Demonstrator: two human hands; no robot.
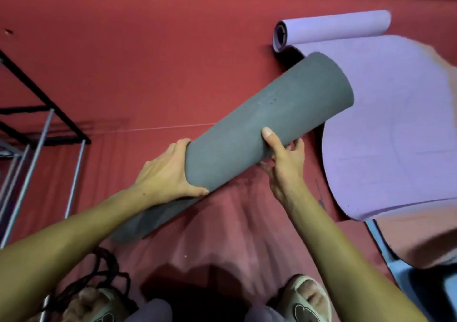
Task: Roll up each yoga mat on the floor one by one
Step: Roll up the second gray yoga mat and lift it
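Observation:
A rolled grey yoga mat (259, 129) is held off the red floor, slanting from lower left up to the right. My left hand (165, 173) grips its lower part, thumb under and fingers over the top. My right hand (284, 156) holds the roll's right side, thumb pressed on the grey surface and fingers curled beneath. A purple yoga mat (385, 124) lies flat on the right; its far end is curled into a small roll (331, 27).
A red carpet (148, 62) covers the floor. A black and metal rack (37, 129) stands at the left. A pink mat (425, 237) over a blue mat (385, 250) lies at the lower right. My two feet and a dark cord (99, 277) are at the bottom.

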